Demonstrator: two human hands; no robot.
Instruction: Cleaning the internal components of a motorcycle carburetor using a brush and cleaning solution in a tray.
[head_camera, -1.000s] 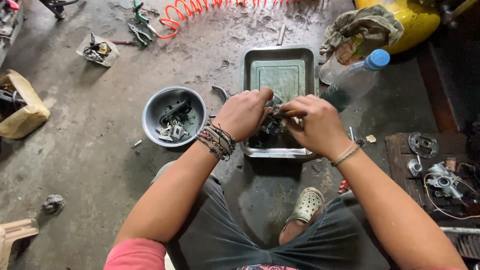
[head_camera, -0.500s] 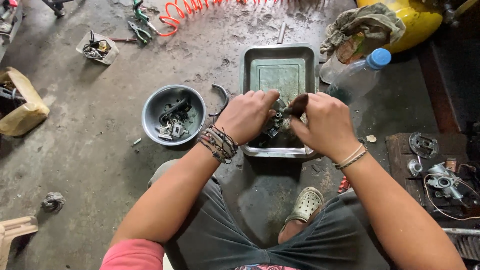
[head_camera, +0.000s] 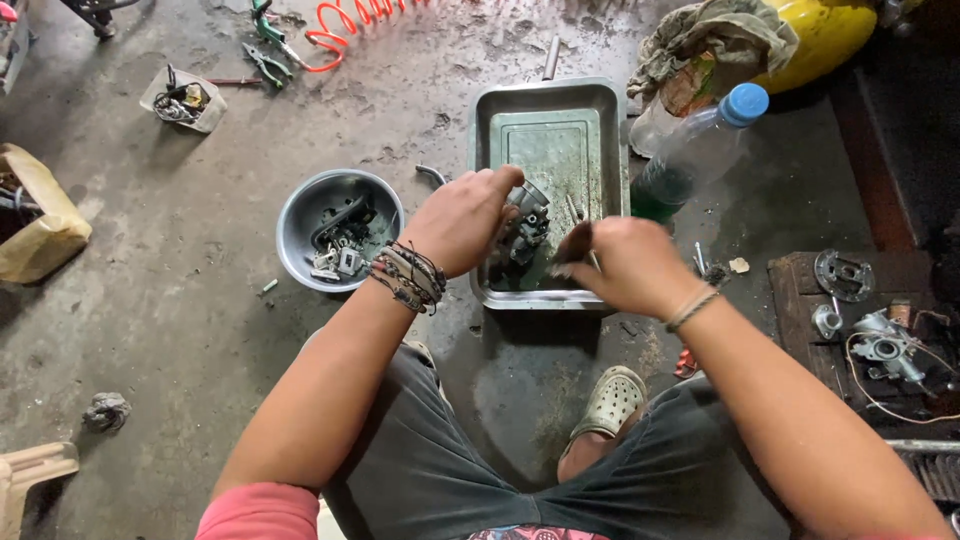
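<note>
My left hand (head_camera: 462, 218) grips a grimy metal engine part, carburetor-like (head_camera: 527, 220), over a rectangular metal tray (head_camera: 550, 100) on the concrete floor. My right hand (head_camera: 622, 265) is closed around a small brush-like tool whose dark tip (head_camera: 575, 240) sits just right of the part. Both hands hover over the near end of the tray. Beaded bracelets circle my left wrist, a thin band my right.
A grey bowl (head_camera: 296, 215) with several small metal parts lies left of the tray. A plastic bottle (head_camera: 690, 150) with a blue cap lies to its right. Engine parts rest on a wooden board (head_camera: 860, 320) at right. Pliers and an orange coiled hose (head_camera: 345, 25) lie beyond.
My hands have drawn slightly apart; the metal part is now more exposed in my left hand, and my right hand has pulled back to the right with its tool.
</note>
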